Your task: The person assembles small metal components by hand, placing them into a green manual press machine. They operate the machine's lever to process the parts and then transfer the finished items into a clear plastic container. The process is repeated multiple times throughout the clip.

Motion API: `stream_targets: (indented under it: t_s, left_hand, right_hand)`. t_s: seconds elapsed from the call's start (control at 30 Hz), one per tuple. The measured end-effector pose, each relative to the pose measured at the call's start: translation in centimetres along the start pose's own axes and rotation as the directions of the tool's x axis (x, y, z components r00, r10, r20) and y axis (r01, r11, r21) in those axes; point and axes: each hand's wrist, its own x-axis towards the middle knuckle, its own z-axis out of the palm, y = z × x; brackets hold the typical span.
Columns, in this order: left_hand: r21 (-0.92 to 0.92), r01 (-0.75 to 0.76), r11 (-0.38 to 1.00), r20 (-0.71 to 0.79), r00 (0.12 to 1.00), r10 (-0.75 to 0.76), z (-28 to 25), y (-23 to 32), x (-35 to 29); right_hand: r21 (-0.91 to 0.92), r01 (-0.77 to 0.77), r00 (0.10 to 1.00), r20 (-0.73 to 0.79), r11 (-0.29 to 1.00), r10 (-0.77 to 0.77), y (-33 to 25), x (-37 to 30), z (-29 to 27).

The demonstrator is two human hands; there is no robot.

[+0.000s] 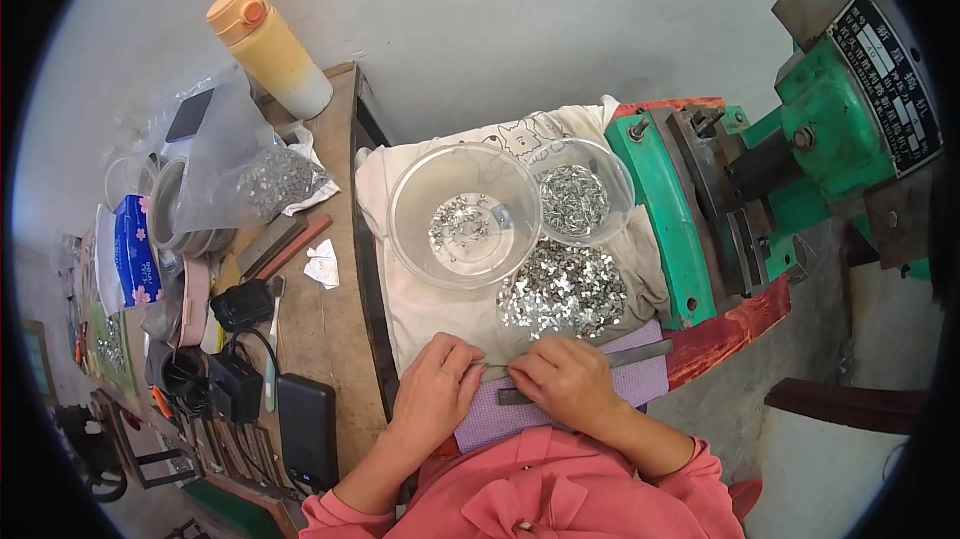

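The left hand [440, 379] and right hand [565, 384] sat close together at six o'clock, fingers curled toward the thumbs — how tightly shut, or on what, I couldn't tell. From them, the pile of metal bits [575, 289] lay at one o'clock, the tub [412, 229] at twelve. The bits looked light, stiff, slippery (easily scattered) — best pinched by their edges.

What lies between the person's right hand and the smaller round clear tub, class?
A heap of small silvery metal pieces lies between the right hand and that tub, as the head view shows.
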Motion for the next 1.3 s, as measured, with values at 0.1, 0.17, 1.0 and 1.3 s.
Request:
stream_targets:
  t_s: [0.1, 0.17, 1.0, 1.3]
  left_hand:
    - [-0.003, 0.007, 1.000, 0.018, 1.000, -0.007, 0.0, 0.0, 0.3]
    - [0.009, -0.020, 1.000, 0.009, 1.000, 0.020, 0.1, -0.1, 0.3]
    - [0.046, -0.110, 0.993, -0.005, 0.994, 0.111, 0.5, 0.3, 2.0]
    - [0.102, -0.159, 0.982, -0.021, 0.987, 0.162, 1.8, 0.4, 3.5]
  right_hand:
    - [0.062, -0.081, 0.997, -0.011, 0.995, 0.082, 0.8, 0.1, -0.7]
    - [0.066, -0.121, 0.992, -0.006, 0.990, 0.122, 1.1, 0.7, -1.1]
    - [-0.129, 0.115, 0.959, 0.274, 0.985, -0.076, -0.3, 1.3, -0.1]
    - [0.081, 0.000, 0.981, 0.195, 0.997, -0.015, 1.3, 2.0, -1.5]
